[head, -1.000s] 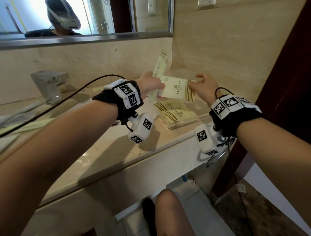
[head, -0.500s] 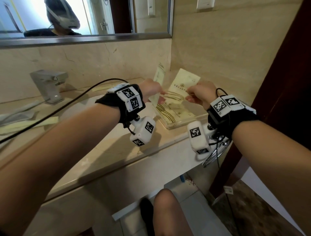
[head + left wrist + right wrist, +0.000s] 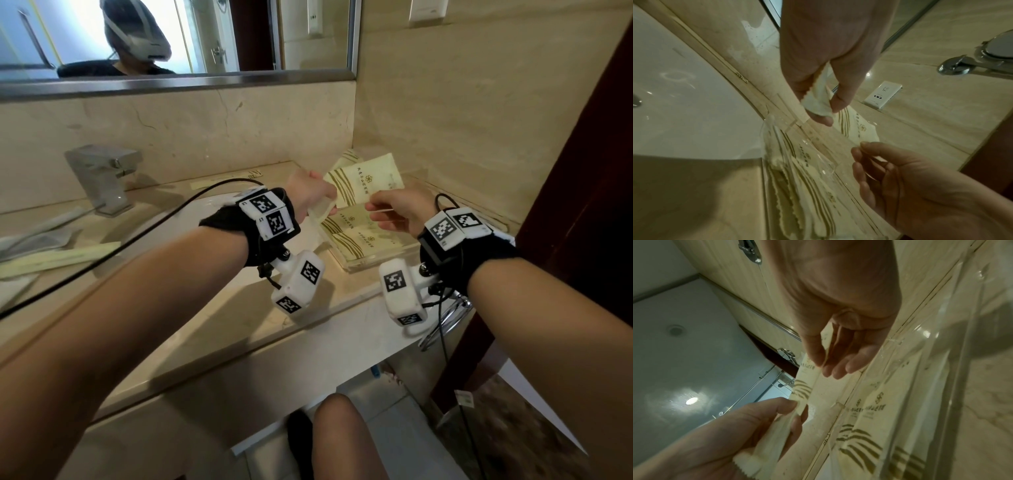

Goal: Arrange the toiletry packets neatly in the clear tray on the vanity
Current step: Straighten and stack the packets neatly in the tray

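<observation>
— Where's the packet?
— Above the centre of the head view: a cream packet (image 3: 364, 185) held up over the clear tray (image 3: 387, 260), which sits on the worktop (image 3: 212, 308) near the right corner.
— Who holds it?
— The left hand (image 3: 310, 197) pinches a folded packet's end between thumb and fingers. The right hand (image 3: 399, 212) pinches the raised packet's near edge.
— And the tray?
— Other striped packets (image 3: 359, 236) lie flat inside it, overlapping.
</observation>
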Demonstrator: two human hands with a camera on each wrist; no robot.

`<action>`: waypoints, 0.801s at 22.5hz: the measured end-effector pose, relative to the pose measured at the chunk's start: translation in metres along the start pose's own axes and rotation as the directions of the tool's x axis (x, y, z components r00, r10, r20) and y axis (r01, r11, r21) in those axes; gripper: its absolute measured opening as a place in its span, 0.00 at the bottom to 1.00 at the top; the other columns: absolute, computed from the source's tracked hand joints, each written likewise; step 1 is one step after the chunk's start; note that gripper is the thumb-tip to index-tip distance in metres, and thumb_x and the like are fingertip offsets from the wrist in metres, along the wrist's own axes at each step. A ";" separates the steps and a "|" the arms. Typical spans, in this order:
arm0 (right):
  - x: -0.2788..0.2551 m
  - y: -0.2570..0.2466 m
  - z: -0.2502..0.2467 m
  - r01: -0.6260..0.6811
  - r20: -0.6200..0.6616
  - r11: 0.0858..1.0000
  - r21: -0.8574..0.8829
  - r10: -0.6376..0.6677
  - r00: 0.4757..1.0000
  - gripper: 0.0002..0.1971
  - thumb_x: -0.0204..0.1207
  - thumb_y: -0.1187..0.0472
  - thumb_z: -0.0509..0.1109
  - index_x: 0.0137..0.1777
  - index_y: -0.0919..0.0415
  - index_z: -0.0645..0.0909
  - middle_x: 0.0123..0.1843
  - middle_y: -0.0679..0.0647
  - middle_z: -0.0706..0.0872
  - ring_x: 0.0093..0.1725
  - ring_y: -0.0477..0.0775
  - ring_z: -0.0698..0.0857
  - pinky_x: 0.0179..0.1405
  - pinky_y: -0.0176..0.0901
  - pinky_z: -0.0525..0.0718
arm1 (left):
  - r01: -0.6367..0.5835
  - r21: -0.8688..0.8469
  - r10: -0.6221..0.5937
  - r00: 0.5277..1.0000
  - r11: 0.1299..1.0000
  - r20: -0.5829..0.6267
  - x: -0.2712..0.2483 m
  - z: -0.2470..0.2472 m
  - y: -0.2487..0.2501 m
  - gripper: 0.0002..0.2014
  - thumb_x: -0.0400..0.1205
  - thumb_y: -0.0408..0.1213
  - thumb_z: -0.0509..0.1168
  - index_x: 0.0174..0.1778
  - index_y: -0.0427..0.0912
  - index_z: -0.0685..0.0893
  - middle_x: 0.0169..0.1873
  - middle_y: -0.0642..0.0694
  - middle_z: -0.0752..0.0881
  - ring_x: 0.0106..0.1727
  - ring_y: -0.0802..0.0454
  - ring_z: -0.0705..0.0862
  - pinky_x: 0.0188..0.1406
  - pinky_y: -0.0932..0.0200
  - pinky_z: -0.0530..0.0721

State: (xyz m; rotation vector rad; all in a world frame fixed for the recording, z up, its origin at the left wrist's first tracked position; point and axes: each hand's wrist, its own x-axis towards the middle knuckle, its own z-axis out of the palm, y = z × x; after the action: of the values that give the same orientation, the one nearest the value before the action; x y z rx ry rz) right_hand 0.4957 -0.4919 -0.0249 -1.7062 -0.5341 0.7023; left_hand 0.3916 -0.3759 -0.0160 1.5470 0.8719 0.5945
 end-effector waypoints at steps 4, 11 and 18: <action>0.022 0.000 -0.004 0.051 -0.124 0.999 -0.010 -0.052 0.991 0.08 0.79 0.60 0.65 0.38 0.56 0.76 0.36 0.51 0.82 0.31 0.46 0.80 0.28 0.36 0.79 | -0.044 0.005 0.044 0.999 0.999 0.015 0.012 -0.003 -0.005 0.11 0.76 0.17 0.63 0.43 0.37 0.73 0.59 0.30 0.81 0.37 0.44 0.84 0.15 0.63 0.84; 0.053 0.005 -0.010 -0.084 -0.200 0.859 -0.505 -0.022 0.980 0.11 0.73 0.58 0.71 0.51 0.65 0.82 0.47 0.58 0.84 0.47 0.56 0.84 0.43 0.46 0.82 | -0.064 -0.002 0.064 0.996 0.998 -0.066 0.016 -0.028 -0.009 0.10 0.82 0.25 0.61 0.58 0.35 0.80 0.56 0.35 0.84 0.36 0.48 0.85 0.30 0.58 0.87; 0.058 0.005 0.013 -0.034 -0.116 0.687 -0.726 -0.073 0.991 0.18 0.73 0.59 0.71 0.60 0.69 0.83 0.52 0.62 0.86 0.52 0.59 0.85 0.52 0.46 0.82 | -0.137 0.134 0.144 0.988 0.982 -0.049 0.014 -0.035 -0.004 0.06 0.81 0.29 0.63 0.44 0.43 0.83 0.36 0.54 0.78 0.38 0.58 0.75 0.37 0.69 0.75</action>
State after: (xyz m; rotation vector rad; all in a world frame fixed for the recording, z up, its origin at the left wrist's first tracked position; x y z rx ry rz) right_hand 0.5285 -0.4449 -0.0421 -2.4742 -0.8035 0.3492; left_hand 0.3714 -0.3437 -0.0160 1.7273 0.8646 0.6990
